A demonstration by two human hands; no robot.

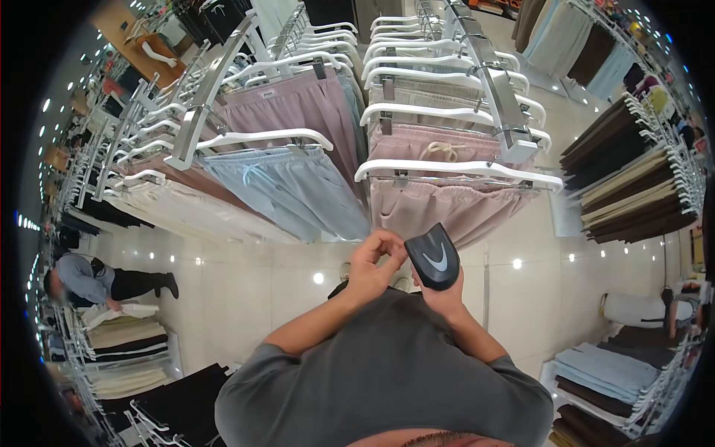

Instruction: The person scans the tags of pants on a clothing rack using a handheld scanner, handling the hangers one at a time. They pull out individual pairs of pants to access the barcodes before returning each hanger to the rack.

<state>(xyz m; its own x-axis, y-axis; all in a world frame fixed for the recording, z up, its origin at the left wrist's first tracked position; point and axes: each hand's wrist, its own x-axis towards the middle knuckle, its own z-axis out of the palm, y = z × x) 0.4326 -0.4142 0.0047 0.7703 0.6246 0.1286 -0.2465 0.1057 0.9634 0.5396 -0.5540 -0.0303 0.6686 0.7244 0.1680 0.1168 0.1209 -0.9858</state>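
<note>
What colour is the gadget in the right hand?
The gadget is black with a silvery mark, seen best in the head view.

A clothing shop; trousers (294, 197) hang on white hangers (447, 167).

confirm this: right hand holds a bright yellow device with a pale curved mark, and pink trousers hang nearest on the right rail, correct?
No: the device is black, as the head view shows. The right hand holds it, its mark is pale and curved, and pink trousers hang nearest on the right rail.

Folded pale-blue garments (605, 370), lower right
</note>
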